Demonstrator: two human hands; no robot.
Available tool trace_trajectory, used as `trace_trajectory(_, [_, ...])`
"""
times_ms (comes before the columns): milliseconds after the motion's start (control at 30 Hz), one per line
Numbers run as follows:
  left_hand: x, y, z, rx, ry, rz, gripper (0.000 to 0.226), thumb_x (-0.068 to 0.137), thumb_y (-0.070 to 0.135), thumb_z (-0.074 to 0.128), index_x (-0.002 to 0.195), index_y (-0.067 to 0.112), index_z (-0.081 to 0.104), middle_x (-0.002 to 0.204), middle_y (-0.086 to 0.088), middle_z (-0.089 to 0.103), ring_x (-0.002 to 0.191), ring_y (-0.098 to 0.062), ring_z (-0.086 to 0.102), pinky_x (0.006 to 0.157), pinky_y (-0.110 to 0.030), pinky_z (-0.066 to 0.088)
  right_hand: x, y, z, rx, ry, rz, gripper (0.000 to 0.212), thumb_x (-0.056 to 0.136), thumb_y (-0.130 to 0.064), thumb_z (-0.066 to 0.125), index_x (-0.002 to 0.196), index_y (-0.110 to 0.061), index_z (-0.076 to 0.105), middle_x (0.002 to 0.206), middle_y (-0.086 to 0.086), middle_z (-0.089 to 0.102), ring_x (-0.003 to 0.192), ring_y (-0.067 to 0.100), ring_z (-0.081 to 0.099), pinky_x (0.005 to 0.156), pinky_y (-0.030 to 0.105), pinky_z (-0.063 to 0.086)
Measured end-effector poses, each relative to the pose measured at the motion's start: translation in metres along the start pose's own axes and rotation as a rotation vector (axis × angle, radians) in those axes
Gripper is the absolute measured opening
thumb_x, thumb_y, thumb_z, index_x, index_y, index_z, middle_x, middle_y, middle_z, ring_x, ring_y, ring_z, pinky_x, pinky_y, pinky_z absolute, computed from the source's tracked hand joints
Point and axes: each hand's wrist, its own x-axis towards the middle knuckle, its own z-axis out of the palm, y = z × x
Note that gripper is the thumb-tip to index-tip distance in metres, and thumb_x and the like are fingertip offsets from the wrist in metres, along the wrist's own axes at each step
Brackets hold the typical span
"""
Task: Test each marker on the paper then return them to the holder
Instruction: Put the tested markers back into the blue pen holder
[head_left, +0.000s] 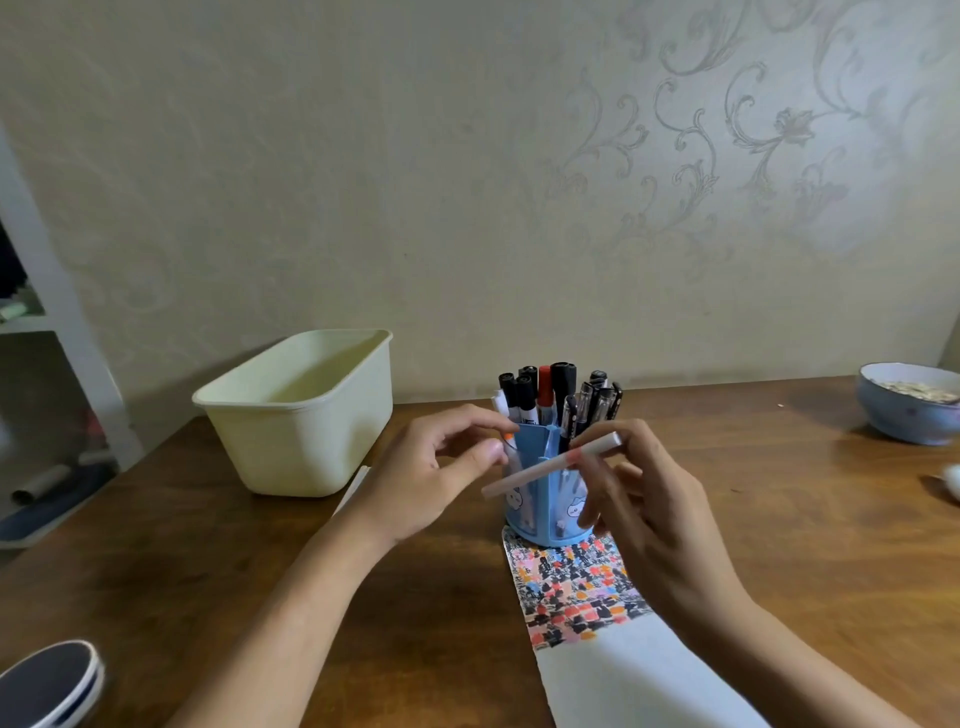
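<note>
Marker (550, 466) in hand, pinched near its far end by the right hand (644, 499) before the holder (548, 499), while the left hand (441, 467), fingers loosely curled and holding nothing clear, seems ready to uncap it for the paper (623, 670) below.

Your left hand (436, 467) and right hand (644, 499) are bare — no gloves, rings or watch visible. Both forearms are uncovered as far as the view's bottom edge — no sleeve showing.

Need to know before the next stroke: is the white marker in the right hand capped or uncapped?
Cannot tell. The right hand holds the white marker slanted before the blue holder; both ends look white and blunt, no tip visible.
</note>
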Motion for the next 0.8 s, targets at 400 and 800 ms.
trace_trajectory(400, [0.000,-0.008,0.005,0.236,0.017,0.054,0.032,0.095,0.009,0.062,0.116,0.030,0.072,0.107,0.018,0.064,0.105,-0.002,0.058,0.084,-0.020,0.054,0.015,-0.001,-0.019,-0.058,0.182,-0.046,0.021,0.099,-0.035,0.042,0.109,-0.019,0.052,0.098,-0.015,0.066,0.065,0.014,0.069,0.052,0.036,0.057])
trace_trajectory(800, [0.000,-0.015,0.006,0.242,0.090,0.057,0.031,0.094,0.002,0.059,0.112,0.025,0.073,0.109,0.017,0.067,0.105,-0.004,0.061,0.087,-0.019,0.053,0.019,0.006,-0.021,-0.149,0.220,-0.078,0.037,0.097,-0.039,0.041,0.125,-0.016,0.048,0.098,-0.012,0.064,0.065,0.013,0.068,0.054,0.039,0.058])
